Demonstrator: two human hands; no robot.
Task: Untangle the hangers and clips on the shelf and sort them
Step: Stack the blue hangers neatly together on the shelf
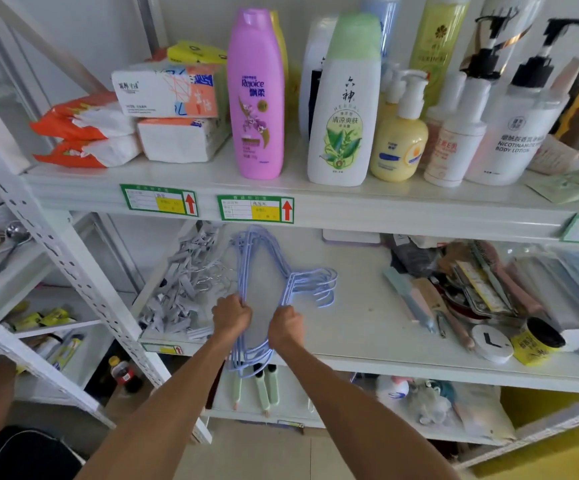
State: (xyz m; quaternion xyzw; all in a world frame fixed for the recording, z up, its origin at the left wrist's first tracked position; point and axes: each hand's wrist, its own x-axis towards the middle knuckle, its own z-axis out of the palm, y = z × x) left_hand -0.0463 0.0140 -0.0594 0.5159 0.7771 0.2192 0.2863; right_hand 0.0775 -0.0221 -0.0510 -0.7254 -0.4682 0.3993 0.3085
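While the bundle of pale-blue hangers [242, 271] lies at frame centre on the middle shelf [367, 327], hooks pointing right and lower end overhanging the front edge, left hand [231, 315] and right hand [286, 325] each grip one side. Grey clips [180, 296] are heaped just left.

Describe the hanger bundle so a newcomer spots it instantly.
Look at the middle shelf, below the pink bottle. The left hand and right hand grip pale blue hangers there. Unlike the grey clips heaped beside them, these are large wire loops with hooks.
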